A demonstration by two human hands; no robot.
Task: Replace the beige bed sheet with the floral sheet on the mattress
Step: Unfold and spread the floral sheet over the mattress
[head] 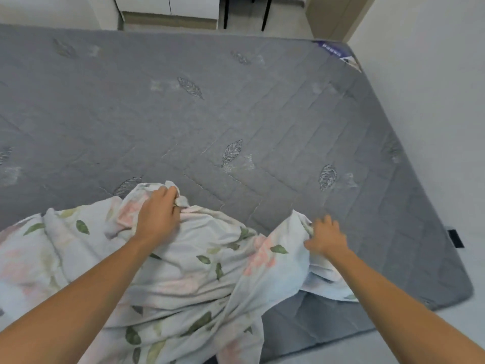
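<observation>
Forearms nearest cam, both reaching fwd over the floral sheet (189, 271), which lies bunched on the near part of the mattress (236, 114), spilling off the near edge toward the lower left. Left hand (158, 215) has fingers curled into a raised fold at the sheet's far edge, gripping it. Right hand (325, 236) pinches another bit of that far edge, just right of centre. Beige sheet not in view; mattress top is bare grey quilting, so removal looks done.

Key relation: the whole bare mattress stretches away from both hands, its long axis running left-right across view. Sheet bulk sits behind and left of the hands. Right hand is nearer the right end; far right corner well apart. Next move prob needs a throw fwd and outward to spread it.
</observation>
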